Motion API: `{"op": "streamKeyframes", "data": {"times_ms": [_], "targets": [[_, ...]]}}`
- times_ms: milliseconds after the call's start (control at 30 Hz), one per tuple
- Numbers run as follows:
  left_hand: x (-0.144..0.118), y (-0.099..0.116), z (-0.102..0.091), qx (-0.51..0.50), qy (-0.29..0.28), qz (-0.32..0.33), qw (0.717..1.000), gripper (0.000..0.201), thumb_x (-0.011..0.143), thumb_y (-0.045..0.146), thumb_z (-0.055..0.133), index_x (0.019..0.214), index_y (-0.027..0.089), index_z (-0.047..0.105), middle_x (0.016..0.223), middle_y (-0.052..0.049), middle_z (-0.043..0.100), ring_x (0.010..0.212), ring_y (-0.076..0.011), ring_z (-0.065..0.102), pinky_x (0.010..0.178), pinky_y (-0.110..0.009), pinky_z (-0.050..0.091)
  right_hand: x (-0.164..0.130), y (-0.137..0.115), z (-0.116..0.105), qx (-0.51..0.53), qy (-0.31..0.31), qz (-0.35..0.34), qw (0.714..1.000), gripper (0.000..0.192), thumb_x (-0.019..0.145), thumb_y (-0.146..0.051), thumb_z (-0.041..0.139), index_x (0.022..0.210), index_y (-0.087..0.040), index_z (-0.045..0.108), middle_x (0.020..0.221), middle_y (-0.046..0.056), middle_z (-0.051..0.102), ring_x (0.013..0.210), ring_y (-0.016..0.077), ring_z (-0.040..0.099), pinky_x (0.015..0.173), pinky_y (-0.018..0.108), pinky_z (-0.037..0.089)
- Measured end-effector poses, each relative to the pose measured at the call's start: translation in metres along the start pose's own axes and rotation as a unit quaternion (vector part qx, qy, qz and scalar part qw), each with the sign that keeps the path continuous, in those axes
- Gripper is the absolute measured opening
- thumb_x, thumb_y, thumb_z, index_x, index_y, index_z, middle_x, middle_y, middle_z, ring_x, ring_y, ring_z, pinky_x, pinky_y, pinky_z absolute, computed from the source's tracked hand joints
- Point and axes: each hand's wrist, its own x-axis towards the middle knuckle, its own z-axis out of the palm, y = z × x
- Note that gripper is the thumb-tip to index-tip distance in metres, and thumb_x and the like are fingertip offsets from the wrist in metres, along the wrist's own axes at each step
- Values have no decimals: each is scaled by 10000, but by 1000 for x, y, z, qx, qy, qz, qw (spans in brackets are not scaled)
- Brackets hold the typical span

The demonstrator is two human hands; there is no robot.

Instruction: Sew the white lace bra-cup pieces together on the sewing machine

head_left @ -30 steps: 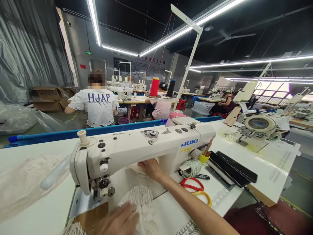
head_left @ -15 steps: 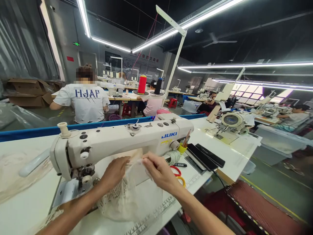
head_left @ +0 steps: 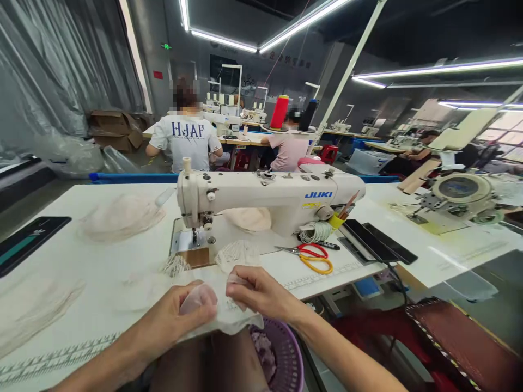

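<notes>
Both hands are pinched on one piece of thin, sheer white fabric (head_left: 229,322) at the table's front edge. My left hand (head_left: 174,316) has a fold of it bunched between thumb and fingers. A short way to the right, my right hand (head_left: 259,291) grips another part of the same fabric. Just beyond the hands lies cream fringed lace (head_left: 237,255), with a second fringed bit (head_left: 175,265) by the needle. A white JUKI sewing machine (head_left: 253,190) stands behind, and a cream fabric piece (head_left: 249,219) rests under its arm.
Scissors (head_left: 314,264) with red and yellow handles lie right of the hands, near a cord coil (head_left: 314,232) and black phones (head_left: 379,242). Pale fabric piles (head_left: 122,216) lie leftward. A purple basket (head_left: 292,348) stands below the table edge. Co-workers (head_left: 188,136) sit beyond.
My hands have come back from under the machine's arm to the table's front edge, with sheer fabric between them. The fringed lace now lies on the table. The view has turned left and down.
</notes>
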Motion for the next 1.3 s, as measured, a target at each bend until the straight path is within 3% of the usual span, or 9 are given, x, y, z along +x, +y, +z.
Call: {"op": "streamKeyframes", "data": {"times_ms": [233,533,667,767,900,1000,1067,1167,1300], "targets": [[-38,-15,-11,44,-10,-83,996,239,724,348,557,792,142,656,541,74,367,515,-92,293,450,-177,228,19,3,44,-98,29,-35,994,242,878,-273,475,660,-170,453,533,-65,380,506,72,320,484,193,249],[-41,-25,-30,20,-15,-70,997,141,709,241,509,706,145,613,497,88,315,480,-83,261,428,-178,207,40,3,54,-84,21,-6,996,290,879,-329,463,634,-177,432,509,-64,360,480,76,304,455,202,230],[-44,-27,-42,47,-47,-59,996,161,770,252,500,673,154,583,474,89,312,449,-77,272,417,-179,220,37,0,43,-60,-79,20,995,308,824,-395,574,647,-153,500,548,-57,400,518,73,346,462,184,259],[-46,-21,-64,163,-60,9,985,212,820,233,482,634,162,552,553,57,445,517,-90,403,491,-176,307,39,0,33,-102,-144,5,984,222,780,-322,650,683,-133,583,627,-35,485,582,79,413,506,175,305],[-37,3,-104,403,58,191,893,241,800,53,403,743,185,596,850,-9,614,766,-150,563,655,-220,393,53,-7,29,-197,52,-68,977,89,821,-183,581,742,-150,600,650,-24,534,514,70,414,465,175,318],[-23,16,-127,517,174,390,742,316,816,-11,384,863,205,610,877,-26,650,830,-173,577,736,-299,399,60,-13,31,-257,173,-248,918,158,877,-96,451,896,-168,591,848,45,615,661,109,558,566,197,431],[-13,12,-135,550,178,483,658,241,860,17,429,897,191,592,908,-40,671,888,-184,581,809,-356,392,64,-6,33,-332,175,-339,863,221,870,-48,438,990,-174,576,996,88,624,840,149,594,686,239,469],[3,-17,-141,601,134,490,616,209,888,27,443,781,161,563,906,-42,692,905,-165,601,858,-366,398,71,23,40,-428,109,-325,837,185,902,-77,428,979,-171,568,1012,92,640,872,169,589,730,283,466],[12,-68,-142,642,145,427,620,292,868,-9,385,830,185,600,952,-26,699,911,-144,610,892,-331,406,75,54,48,-473,44,-252,843,158,940,-168,417,874,-160,560,961,71,642,874,183,562,765,324,428]]}}
